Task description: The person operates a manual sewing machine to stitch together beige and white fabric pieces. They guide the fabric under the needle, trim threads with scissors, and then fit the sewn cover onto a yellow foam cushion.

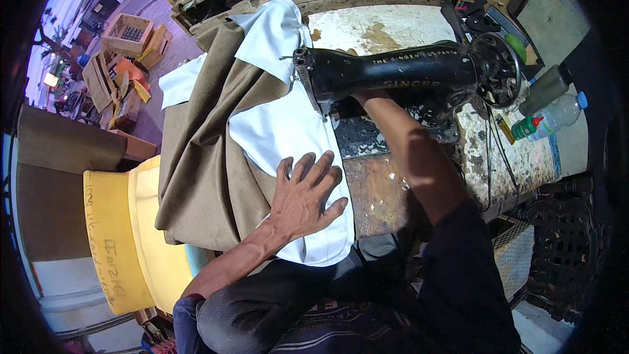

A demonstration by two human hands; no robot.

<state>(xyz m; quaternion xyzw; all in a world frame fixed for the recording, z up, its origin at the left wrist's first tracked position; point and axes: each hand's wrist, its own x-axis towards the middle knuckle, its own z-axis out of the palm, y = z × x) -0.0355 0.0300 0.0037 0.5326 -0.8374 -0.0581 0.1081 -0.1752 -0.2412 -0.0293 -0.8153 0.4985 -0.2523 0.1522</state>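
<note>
A black sewing machine [393,72] stands on the worn table. White cloth [282,131] runs under its needle end, joined or laid together with brown cloth [203,177] that hangs in folds to the left. My left hand [304,193] lies flat on the white cloth, in front of the needle, with fingers spread. My right forearm [413,147] reaches under the machine's arm. The right hand is mostly hidden behind the machine, so its fingers and anything in them cannot be made out.
A yellow plastic container [118,242] stands left of the table, beside the hanging cloth. A clear bottle with a blue cap [563,115] and a small green bottle [526,128] lie at the right. The handwheel [498,69] is at the machine's right end. Wooden crates [128,34] sit far left.
</note>
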